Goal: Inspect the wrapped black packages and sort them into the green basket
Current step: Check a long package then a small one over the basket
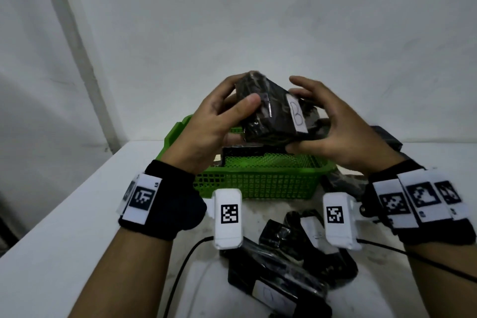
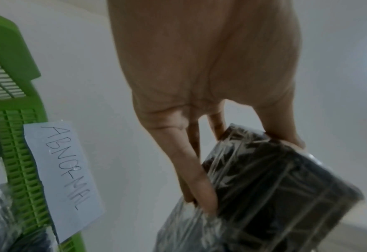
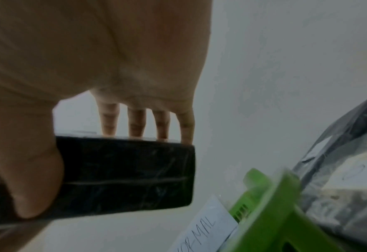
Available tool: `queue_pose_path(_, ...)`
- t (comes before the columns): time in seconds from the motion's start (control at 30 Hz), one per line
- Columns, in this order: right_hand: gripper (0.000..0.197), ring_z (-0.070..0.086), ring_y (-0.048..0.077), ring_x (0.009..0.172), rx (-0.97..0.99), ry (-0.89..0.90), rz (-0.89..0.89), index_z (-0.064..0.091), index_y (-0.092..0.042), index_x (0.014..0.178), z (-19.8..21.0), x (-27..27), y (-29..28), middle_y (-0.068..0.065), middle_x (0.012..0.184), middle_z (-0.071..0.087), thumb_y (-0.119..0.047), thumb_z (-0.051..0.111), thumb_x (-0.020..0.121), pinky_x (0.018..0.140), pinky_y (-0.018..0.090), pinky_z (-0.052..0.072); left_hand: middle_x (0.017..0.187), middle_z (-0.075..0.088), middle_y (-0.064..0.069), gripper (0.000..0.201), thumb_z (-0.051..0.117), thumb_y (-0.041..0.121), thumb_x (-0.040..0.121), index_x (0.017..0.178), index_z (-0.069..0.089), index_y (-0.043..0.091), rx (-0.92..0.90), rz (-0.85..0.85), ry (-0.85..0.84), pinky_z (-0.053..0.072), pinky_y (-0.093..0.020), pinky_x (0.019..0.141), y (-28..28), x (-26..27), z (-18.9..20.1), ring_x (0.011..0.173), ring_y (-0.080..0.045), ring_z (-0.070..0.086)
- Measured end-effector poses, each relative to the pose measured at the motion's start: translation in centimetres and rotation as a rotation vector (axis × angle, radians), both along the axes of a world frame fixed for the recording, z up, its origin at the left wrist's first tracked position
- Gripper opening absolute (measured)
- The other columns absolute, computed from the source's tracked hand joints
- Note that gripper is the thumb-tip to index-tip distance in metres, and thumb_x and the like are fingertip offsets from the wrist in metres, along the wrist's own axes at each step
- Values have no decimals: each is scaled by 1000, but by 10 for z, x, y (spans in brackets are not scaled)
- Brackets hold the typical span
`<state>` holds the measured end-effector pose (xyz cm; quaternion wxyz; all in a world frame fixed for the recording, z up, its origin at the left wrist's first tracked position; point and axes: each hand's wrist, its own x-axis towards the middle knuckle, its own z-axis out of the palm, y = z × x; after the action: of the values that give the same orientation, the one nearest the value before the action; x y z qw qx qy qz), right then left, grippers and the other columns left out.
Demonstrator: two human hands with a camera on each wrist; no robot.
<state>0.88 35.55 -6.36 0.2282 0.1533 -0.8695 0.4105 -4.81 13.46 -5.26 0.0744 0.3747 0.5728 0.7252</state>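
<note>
I hold a black package [image 1: 273, 113] wrapped in clear film above the green basket [image 1: 258, 175], tilted, with a white label marked "B" [image 1: 296, 116] facing me. My left hand [image 1: 219, 121] grips its left end, thumb on top and fingers behind it [image 2: 199, 180]. My right hand [image 1: 333, 124] holds its right end between thumb underneath and fingers on the far side [image 3: 135, 126]. The package [image 3: 124, 175] fills the right wrist view. A black package [image 1: 245, 150] lies inside the basket. The basket [image 2: 20, 153] carries a paper label reading "ABNORMAL" [image 2: 64, 177].
Several more wrapped black packages [image 1: 289, 261] lie heaped on the white table [image 1: 64, 240] in front of the basket, and others [image 1: 343, 183] sit to its right. A black cable [image 1: 180, 271] runs across the table. A grey wall stands behind.
</note>
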Motion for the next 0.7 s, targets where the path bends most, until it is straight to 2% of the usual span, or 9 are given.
queue_pose_path(0.1,90,57,-18,109,81,21,-88,53,-35,137,10,16,16,-14,128,63,-14,95,60,85,2,45,117,67,-2,41,66,24,90,130,55,25,-55,147,78,59,-31,65,2,2,0,99,-15,71)
queue_pose_path(0.2,82,58,-17,106,233,-18,-163,59,-33,132,18,41,41,-17,119,65,-23,96,59,85,0,43,117,66,3,34,69,21,90,122,61,21,-167,240,193,58,-26,62,14,8,-4,93,-11,71)
queue_pose_path(0.23,82,58,-11,108,295,-46,-193,59,-35,132,20,50,49,-16,119,65,-29,96,59,90,7,45,117,66,5,33,72,25,88,120,63,22,-239,257,225,60,-29,62,19,11,-5,93,-11,70)
queue_pose_path(0.27,82,58,-4,111,360,-83,-224,58,-38,133,21,59,58,-17,120,64,-40,94,59,96,20,49,118,65,7,33,74,29,86,117,65,24,-328,275,257,61,-32,66,25,13,-7,95,-12,69)
queue_pose_path(0.33,86,56,10,117,484,-156,-285,56,-43,132,22,78,76,-20,124,61,-64,84,54,99,42,49,116,63,11,32,75,36,84,114,66,28,-511,276,339,60,-28,76,41,21,-8,95,-10,66)
queue_pose_path(0.4,87,51,9,116,570,-228,-323,54,-46,130,18,98,91,-23,124,55,-77,71,50,99,46,46,110,62,12,33,74,39,84,113,66,28,-664,234,453,55,-22,79,59,31,-8,92,-6,63)
queue_pose_path(0.47,86,47,6,112,622,-300,-335,53,-47,128,12,115,103,-27,119,51,-79,67,49,97,43,45,106,63,13,34,73,42,85,115,64,29,-803,149,530,52,-22,77,77,42,-8,91,-4,62)
queue_pose_path(0.6,86,43,4,110,705,-461,-318,53,-47,127,-14,130,122,-32,114,45,-79,69,48,94,34,41,114,64,15,41,66,51,88,125,60,34,-1098,-49,642,43,-17,74,103,58,-9,93,1,58)
queue_pose_path(0.7,82,43,5,114,729,-534,-284,53,-43,130,-38,130,131,-24,120,45,-66,82,56,97,34,40,126,60,16,48,55,56,94,138,52,36,-1361,-279,687,41,-20,79,118,70,-6,93,0,55)
